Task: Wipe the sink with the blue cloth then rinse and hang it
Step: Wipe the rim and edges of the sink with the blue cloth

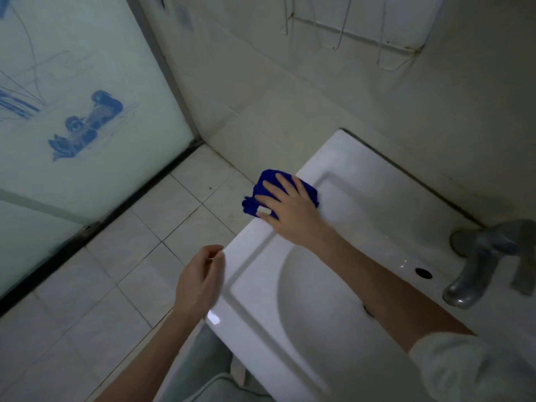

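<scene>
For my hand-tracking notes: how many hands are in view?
2. The right hand presses the blue cloth on the rim of the white ceramic sink; the left hand hangs loosely curled by its edge, holding nothing.

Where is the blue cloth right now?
In the head view, the blue cloth lies on the far left rim of the sink, flat under the right hand, far from the faucet.

The flat rim of the sink (362, 198) lies open between my right hand (290, 210) and the faucet (475, 265), which blocks the wall-side ledge. The wall (290, 111) closes in just behind. My right forearm crosses the basin (319, 285). My left hand (200, 282) has room over the floor (145, 227) beside the sink.
</scene>
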